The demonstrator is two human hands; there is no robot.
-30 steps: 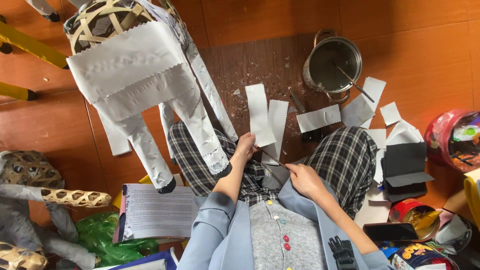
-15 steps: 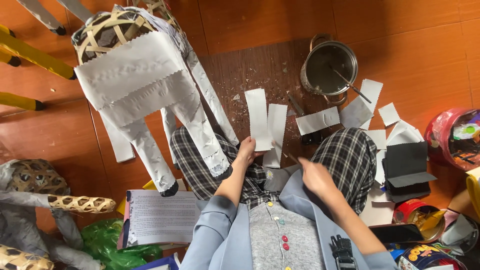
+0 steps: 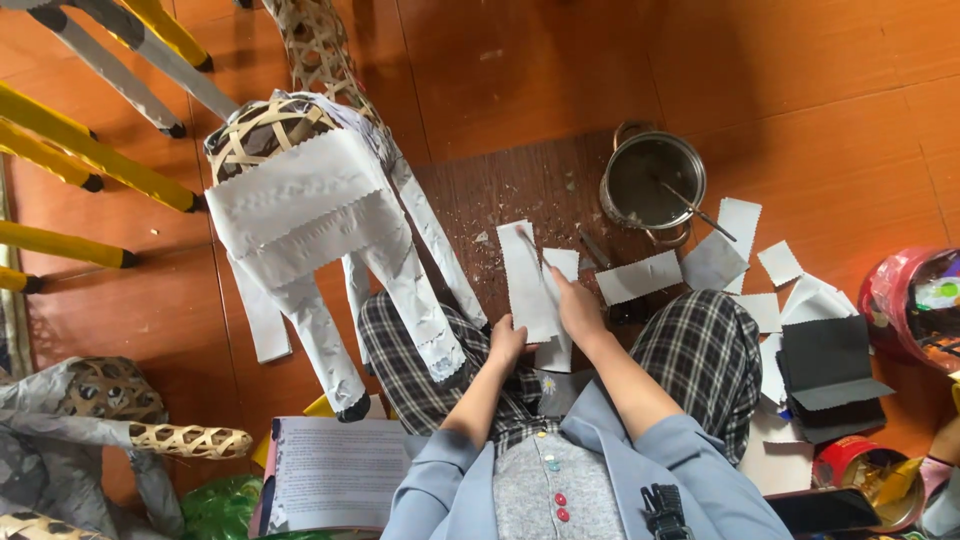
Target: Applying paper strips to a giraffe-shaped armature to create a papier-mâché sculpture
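My left hand (image 3: 507, 343) grips the near end of a long white paper strip (image 3: 526, 278) that lies on the floor between my knees. My right hand (image 3: 578, 305) rests flat on a second white strip (image 3: 560, 268) beside it, fingers spread along the paper. Both strips have zigzag-cut edges. A woven bamboo animal frame (image 3: 300, 190) partly covered in white paper stands just left of my hands, its papered legs reaching toward my left knee.
A steel pot (image 3: 652, 183) with a brush in it stands ahead on the right. Loose white paper pieces (image 3: 740, 260) and black sheets (image 3: 828, 365) lie at the right. An open book (image 3: 325, 470) lies at my left. Yellow poles (image 3: 90, 160) cross the far left.
My right hand has moved forward from my lap onto the paper strips. My left hand now grips a strip's end. The view has shifted down, so the frame and pot sit lower.
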